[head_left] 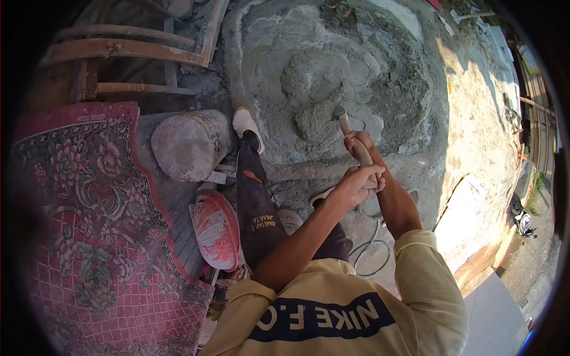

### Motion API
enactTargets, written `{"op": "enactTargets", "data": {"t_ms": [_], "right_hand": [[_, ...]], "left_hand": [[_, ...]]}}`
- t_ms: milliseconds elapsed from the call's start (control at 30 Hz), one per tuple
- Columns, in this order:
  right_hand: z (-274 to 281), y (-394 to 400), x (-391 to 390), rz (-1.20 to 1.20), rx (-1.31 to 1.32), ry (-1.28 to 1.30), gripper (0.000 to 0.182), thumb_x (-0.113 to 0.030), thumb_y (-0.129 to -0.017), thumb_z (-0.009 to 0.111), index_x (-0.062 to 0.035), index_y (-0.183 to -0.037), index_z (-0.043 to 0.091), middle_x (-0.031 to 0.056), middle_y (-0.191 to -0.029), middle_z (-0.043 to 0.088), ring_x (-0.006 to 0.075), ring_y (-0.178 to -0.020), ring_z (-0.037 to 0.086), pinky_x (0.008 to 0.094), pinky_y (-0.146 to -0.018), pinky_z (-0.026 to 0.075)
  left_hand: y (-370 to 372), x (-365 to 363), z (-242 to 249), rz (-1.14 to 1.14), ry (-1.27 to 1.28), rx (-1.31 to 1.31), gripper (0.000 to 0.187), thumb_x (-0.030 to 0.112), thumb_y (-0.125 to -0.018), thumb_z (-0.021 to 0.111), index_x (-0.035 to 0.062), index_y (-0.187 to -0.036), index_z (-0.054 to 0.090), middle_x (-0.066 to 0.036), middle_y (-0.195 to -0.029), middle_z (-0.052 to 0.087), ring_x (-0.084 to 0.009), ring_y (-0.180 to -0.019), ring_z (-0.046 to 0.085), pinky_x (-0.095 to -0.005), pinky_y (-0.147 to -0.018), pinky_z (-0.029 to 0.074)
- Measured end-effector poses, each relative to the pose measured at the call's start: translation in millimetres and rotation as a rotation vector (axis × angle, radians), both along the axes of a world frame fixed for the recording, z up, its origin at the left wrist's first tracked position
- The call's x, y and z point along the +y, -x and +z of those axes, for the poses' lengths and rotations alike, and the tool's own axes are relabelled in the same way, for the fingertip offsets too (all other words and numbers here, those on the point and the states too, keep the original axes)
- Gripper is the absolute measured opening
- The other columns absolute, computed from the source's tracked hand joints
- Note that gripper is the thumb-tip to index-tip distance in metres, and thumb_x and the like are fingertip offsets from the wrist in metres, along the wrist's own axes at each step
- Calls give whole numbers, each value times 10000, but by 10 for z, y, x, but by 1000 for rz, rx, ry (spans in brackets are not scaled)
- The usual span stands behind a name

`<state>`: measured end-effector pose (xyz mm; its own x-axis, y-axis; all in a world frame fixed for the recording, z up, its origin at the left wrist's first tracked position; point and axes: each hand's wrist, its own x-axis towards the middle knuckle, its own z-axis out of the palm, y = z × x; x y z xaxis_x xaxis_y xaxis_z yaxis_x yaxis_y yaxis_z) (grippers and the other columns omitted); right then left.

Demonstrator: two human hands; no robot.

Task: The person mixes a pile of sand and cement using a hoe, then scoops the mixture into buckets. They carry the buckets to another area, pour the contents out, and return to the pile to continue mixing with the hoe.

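Both my hands are closed around the wooden handle of a hoe [344, 123]. My right hand [360, 141] grips it higher up, nearer the head. Lower down, my left hand [363, 183] wraps the end of the handle, close to my body. The hoe's metal collar shows above a heap of wet grey mortar [314, 77]. Its blade cannot be made out against the mortar. The mortar lies in a low-rimmed mixing pit [236, 71] in front of me, wetter in the middle and coarser along the right side.
My shoe [246, 121] stands at the pit's left rim. Left of it are a cement-crusted cylinder [181, 148], a red tub [217, 231] and a floral carpet [89, 237]. Wooden frames [124, 50] lie at the upper left. A green hose [377, 270] curls behind my hands.
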<state>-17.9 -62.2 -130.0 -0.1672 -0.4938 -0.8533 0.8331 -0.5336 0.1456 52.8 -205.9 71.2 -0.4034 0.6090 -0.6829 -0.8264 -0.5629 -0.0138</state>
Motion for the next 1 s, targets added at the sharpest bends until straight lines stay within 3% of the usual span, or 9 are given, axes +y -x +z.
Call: {"op": "enactTargets", "data": {"t_ms": [100, 200, 267, 567, 667, 767, 900, 933, 1000], "right_hand": [[579, -228, 381, -170, -57, 102, 120, -53, -845, 506, -33, -775, 411, 38, -614, 485, 91, -515, 509, 184, -470, 482], [435, -736, 1060, -255, 98, 41, 131, -70, -865, 500, 20, -883, 406, 56, -688, 509, 101, -516, 526, 187, -500, 517], [1038, -851, 1299, -333, -142, 334, 238, -91, -863, 496, 77, -997, 394, 61, -732, 516, 110, -524, 539, 211, -533, 554], [1971, -2362, 2831, -567, -103, 266, 223, -77, -858, 474, 60, -1015, 397, 55, -759, 524, 116, -546, 537, 224, -530, 517], [2222, -2810, 3143, -642, -38, 11, 185, -82, -858, 482, 53, -966, 415, 44, -715, 515, 105, -500, 511, 203, -485, 511], [2435, -3092, 3271, -704, -24, -155, 115, -79, -854, 495, 21, -858, 438, 26, -647, 492, 98, -462, 491, 186, -468, 513], [2306, -3447, 3448, -771, 38, -439, 89, -27, -826, 486, -16, -777, 413, 36, -630, 467, 82, -435, 437, 168, -403, 438], [2215, -3521, 3497, -774, 75, -543, 87, -23, -820, 484, -25, -776, 409, 40, -628, 464, 88, -437, 427, 174, -401, 428], [1758, -3765, 3682, -760, 77, -571, 84, -19, -814, 485, -32, -785, 407, 40, -629, 460, 97, -447, 431, 188, -407, 427]], "left_hand": [[-79, 476, 323, 35, -102, -29, 126, 52, -842, 644, 50, -789, 530, -39, -784, 520, -133, -710, 549, -242, -614, 491], [-262, 918, 758, -33, -136, -40, 129, 31, -845, 637, 43, -784, 525, -50, -828, 522, -146, -730, 554, -238, -611, 491], [-452, 1229, 980, -103, -150, -28, 129, 26, -843, 638, 39, -784, 525, -55, -849, 524, -150, -740, 557, -236, -613, 492], [-1472, 2267, 1780, -527, -326, 46, 156, 103, -842, 698, 46, -861, 554, -52, -820, 537, -142, -738, 548, -257, -588, 464], [-1796, 2546, 1809, -644, -346, 31, 274, 271, -836, 740, 64, -848, 560, -22, -793, 543, -129, -686, 532, -264, -568, 439], [-2004, 2722, 1722, -749, -366, -8, 288, 278, -832, 745, 66, -840, 551, -23, -786, 542, -118, -683, 530, -269, -564, 434], [-2227, 2945, 1381, -949, -205, 123, 250, 192, -797, 760, 71, -792, 541, -30, -648, 517, -152, -558, 520, -291, -511, 427], [-2267, 3001, 1229, -1001, -182, 140, 196, 102, -755, 739, 62, -790, 551, -37, -625, 528, -165, -533, 528, -303, -474, 421], [-2321, 3038, 899, -1104, -137, 250, 191, 80, -734, 732, 55, -797, 554, -42, -635, 538, -161, -535, 538, -302, -457, 419]]}}
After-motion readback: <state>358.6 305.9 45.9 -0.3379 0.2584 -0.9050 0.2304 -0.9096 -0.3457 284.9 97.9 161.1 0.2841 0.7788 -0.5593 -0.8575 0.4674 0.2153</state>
